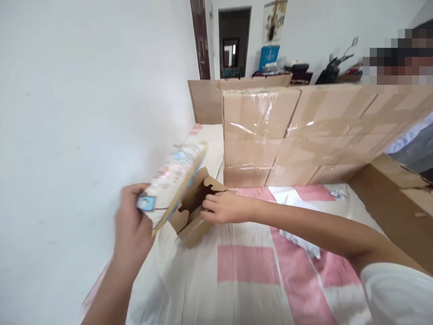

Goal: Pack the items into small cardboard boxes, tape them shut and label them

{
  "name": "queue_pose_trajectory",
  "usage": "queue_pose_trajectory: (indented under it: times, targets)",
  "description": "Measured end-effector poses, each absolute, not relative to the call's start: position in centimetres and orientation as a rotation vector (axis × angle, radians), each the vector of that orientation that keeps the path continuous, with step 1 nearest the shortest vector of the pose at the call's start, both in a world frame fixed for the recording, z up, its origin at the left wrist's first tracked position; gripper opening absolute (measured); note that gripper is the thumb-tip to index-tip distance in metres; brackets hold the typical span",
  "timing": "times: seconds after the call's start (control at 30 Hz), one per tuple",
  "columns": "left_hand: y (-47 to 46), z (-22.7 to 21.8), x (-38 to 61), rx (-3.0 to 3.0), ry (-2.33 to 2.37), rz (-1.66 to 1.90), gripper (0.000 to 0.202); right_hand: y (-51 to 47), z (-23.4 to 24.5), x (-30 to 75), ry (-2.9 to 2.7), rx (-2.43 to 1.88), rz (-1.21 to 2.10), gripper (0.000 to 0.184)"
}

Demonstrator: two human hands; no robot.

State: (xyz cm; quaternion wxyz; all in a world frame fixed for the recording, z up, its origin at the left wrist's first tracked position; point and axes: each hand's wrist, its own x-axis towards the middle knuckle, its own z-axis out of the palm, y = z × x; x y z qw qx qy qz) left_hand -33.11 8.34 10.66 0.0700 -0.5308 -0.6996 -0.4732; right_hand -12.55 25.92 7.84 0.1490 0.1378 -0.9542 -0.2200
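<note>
My left hand (133, 223) grips the lower left end of a flat, book-like thing with a printed white cover (176, 178). It is tilted, blurred by motion, with yellowish and blue edges; a small blue picture shows near my thumb. Just to its right, a small open cardboard box (196, 229) with curved cut-out flaps sits on the bedspread, partly hidden behind the book-like thing. My right hand (223, 207) reaches in from the right, fingers curled over the near right rim of that box. The inside of the box is dark and mostly hidden.
A pink and white bedspread (248, 264) lies below. A tall taped cardboard partition (264, 135) stands behind. A white wall (67, 113) bounds the left. A white crumpled packet (302, 243) lies under my right forearm. Another cardboard wall (389, 203) and a person are at the right.
</note>
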Motion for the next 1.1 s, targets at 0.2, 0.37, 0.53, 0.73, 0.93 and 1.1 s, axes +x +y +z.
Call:
queue_pose_trajectory:
  times: [0.2, 0.37, 0.53, 0.73, 0.93, 1.1]
  targets:
    - [8.7, 4.3, -26.1, -2.326, -2.403, -0.481, 0.026, 18.3, 6.0, -3.6, -2.674, 0.184, -0.519, 0.027]
    - [9.5, 4.9, -20.2, -2.571, -2.166, 0.003, 0.020, 12.6, 6.6, 2.4, -2.770, -0.119, -0.450, 0.026]
    - [6.9, 8.0, -14.7, -2.850, -1.690, -0.154, 0.050, 6.8, 8.8, 9.7, -2.791, -0.418, -0.321, 0.015]
    - [6.1, 3.6, -13.2, -2.442, -1.489, -1.446, 0.046, 8.4, 10.2, 15.7, -2.711, -0.569, 0.299, 0.028]
    - [3.6, -1.8, -13.4, -1.919, -1.641, -1.688, 0.048, 11.1, 6.0, 18.9, -2.510, -0.493, 0.759, 0.037]
    - [3.0, -2.5, -12.4, -2.034, -1.730, -1.745, 0.077, 10.2, 2.1, 18.4, -2.129, -0.353, 0.813, 0.052]
